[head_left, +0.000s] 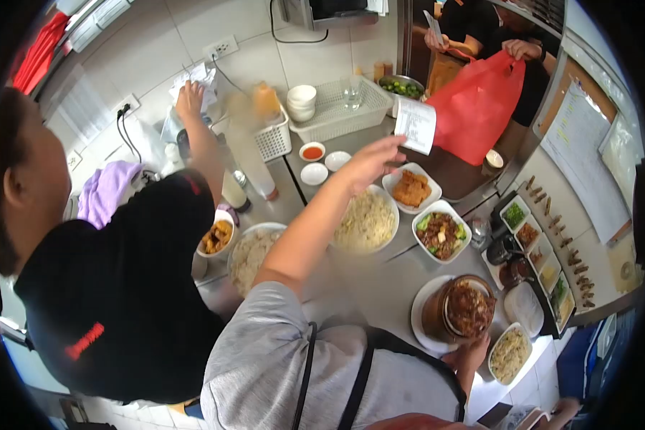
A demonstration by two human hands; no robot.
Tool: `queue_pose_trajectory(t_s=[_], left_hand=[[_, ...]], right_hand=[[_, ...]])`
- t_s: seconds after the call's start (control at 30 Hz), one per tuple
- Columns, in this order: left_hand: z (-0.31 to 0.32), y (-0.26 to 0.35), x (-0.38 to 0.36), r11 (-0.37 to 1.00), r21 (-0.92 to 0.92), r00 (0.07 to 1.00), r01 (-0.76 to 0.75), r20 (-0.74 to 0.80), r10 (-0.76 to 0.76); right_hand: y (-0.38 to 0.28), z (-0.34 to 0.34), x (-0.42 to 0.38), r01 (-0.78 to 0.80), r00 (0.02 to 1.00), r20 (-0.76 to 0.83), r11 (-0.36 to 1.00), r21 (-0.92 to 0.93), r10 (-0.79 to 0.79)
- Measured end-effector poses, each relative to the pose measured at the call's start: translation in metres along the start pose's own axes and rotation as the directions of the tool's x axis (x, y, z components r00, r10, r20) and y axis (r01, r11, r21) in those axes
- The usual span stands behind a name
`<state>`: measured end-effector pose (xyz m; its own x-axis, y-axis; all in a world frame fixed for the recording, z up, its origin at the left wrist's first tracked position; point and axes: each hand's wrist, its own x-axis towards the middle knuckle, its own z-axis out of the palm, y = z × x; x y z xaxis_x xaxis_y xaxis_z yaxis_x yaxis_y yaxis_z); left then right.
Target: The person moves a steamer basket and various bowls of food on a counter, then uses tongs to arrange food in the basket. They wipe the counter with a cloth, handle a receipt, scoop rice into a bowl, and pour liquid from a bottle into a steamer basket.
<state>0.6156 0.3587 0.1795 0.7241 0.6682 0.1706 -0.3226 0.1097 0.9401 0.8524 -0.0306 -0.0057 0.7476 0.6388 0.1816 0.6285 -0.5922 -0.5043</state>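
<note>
My left hand (374, 166) is stretched forward over the steel counter, its fingertips at the lower left edge of a white printed receipt (417, 123). Below that arm lie a bowl of noodles (365, 221) and a bowl of rice (254, 256). Down at the right, my right hand (471, 355) grips the near edge of a white plate (424, 328); its fingertips are partly hidden. On this plate stands a brown pot (437, 309) heaped with dark sauced food. A dish of fried rice (510, 354) sits beside this hand.
A co-worker in a black shirt (122, 287) reaches toward the wall at left. Across the pass, another person's hand holds a red bag (476, 107). Fried cutlets (412, 189) and a meat-and-broccoli dish (443, 233) stand ahead. Garnish trays (541, 251) line the right wall.
</note>
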Motion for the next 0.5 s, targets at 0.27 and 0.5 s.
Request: queue_pose_trajectory(t_s=[0.27, 0.5], left_hand=[[0.056, -0.112, -0.147, 0.941, -0.227, 0.963, 0.250, -0.039, -0.265], [0.075, -0.179, -0.231, 0.810, -0.326, 0.831, 0.488, -0.110, -0.545]], right_hand=[[0.015, -0.011, -0.007, 0.234, 0.972, 0.020, 0.960, -0.155, -0.234], [-0.021, -0.051, -0.022, 0.284, 0.937, 0.091, 0.889, 0.359, -0.336]])
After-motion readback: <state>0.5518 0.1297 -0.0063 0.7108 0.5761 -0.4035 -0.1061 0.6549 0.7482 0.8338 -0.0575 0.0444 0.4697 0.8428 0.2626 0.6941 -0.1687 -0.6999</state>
